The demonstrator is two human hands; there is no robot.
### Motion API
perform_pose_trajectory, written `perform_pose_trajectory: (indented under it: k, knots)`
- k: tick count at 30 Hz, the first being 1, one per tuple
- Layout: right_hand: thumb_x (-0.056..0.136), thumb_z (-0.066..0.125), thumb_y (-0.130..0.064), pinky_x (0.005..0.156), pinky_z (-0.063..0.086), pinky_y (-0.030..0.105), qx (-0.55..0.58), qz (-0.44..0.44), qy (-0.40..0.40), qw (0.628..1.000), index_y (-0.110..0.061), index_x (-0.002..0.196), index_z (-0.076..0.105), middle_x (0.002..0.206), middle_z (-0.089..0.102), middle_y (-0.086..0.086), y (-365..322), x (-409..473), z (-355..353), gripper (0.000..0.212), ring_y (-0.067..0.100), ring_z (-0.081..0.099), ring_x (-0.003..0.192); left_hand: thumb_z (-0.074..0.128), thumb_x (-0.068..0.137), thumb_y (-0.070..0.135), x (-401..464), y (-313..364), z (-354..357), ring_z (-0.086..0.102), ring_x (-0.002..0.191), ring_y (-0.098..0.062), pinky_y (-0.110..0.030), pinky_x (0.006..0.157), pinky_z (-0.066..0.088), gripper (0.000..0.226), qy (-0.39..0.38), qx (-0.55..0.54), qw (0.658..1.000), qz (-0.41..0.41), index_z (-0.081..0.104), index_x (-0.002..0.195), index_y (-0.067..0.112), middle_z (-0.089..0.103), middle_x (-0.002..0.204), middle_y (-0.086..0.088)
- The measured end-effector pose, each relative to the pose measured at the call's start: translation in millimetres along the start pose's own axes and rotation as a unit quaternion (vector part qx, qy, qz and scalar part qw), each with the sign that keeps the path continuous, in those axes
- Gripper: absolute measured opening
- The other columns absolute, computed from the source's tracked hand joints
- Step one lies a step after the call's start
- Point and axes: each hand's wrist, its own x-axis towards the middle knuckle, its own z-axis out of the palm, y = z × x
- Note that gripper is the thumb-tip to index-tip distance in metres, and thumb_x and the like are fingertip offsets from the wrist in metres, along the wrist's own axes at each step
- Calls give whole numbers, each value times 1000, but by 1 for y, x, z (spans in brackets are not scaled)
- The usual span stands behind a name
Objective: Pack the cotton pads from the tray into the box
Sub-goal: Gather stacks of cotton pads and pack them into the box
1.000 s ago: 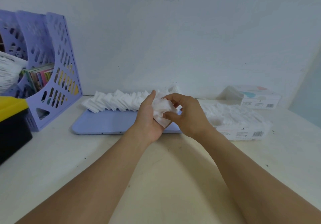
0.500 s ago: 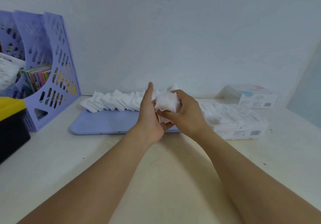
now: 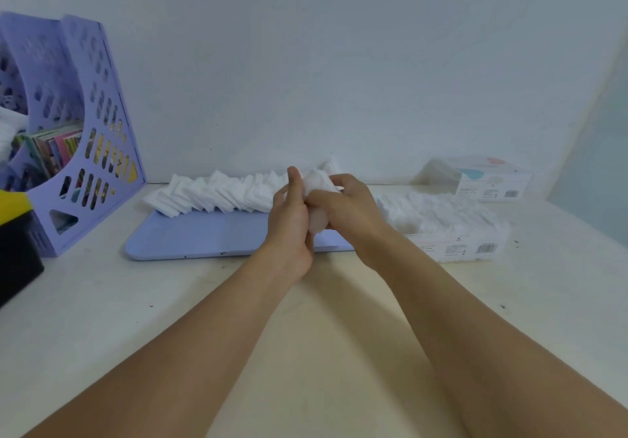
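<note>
Tray [image 3: 204, 237]: on the table [image 3: 170, 318], near the wall.
Cotton pads [image 3: 217, 196]: a leaning row along the tray's far edge.
Box [image 3: 458, 250]: just right of the tray — more pads inside.
2 hands: left hand [image 3: 289, 227] and right hand [image 3: 350, 213] meet above the tray's right end, a bunch of pads [image 3: 317, 182] between them.
File rack [image 3: 88, 152]: far left — behind it, the wall.
Second carton [image 3: 489, 182]: behind the box.

Cream tabletop [image 3: 238, 335], scuffed, few dark specks. Landmark: lilac tray [image 3: 210, 237], lying flat toward back wall. Just right of tray, touching its right end: open clear box [image 3: 455, 247] with barcode label on front. Behind box, further right, against wall: second clear box [image 3: 489, 182], lid printed. Left of tray, apart: purple perforated file rack [image 3: 81, 152]. Left of rack, at frame edge: black bin with yellow top [image 3: 17, 237].
</note>
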Motion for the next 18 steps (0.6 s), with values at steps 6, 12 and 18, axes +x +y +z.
perform_pose_trajectory:
  k: [6, 12, 18]
  knots:
    - [90, 62, -33, 73, 57, 30, -13, 36, -139, 990, -14, 117, 65, 98, 73, 4, -19, -1, -34, 34, 18, 72, 91, 39, 106, 38, -11, 7, 10, 66, 109, -17, -40, 98, 54, 30, -49, 137, 987, 73, 63, 122, 28, 68, 121, -1]
    - [96, 67, -14, 85, 62, 39, 78, -11, -108, 991, 8, 116, 66, 112, 73, 23, -37, -10, -71, 29, 31, 73, 101, 47, 92, 68, -18, 11, 27, 61, 118, -20, -35, 96, 51, 50, -91, 128, 983, 92, 51, 124, 29, 60, 130, -2]
    - [80, 80, -14, 77, 63, 34, 122, 138, -64, 981, 4, 117, 68, 122, 68, 17, -46, -5, -135, 43, 26, 74, 99, 76, 80, 14, -27, -23, 31, 52, 87, -9, -7, 67, 40, 49, -96, 364, 894, 244, 49, 119, 24, 53, 111, 4]
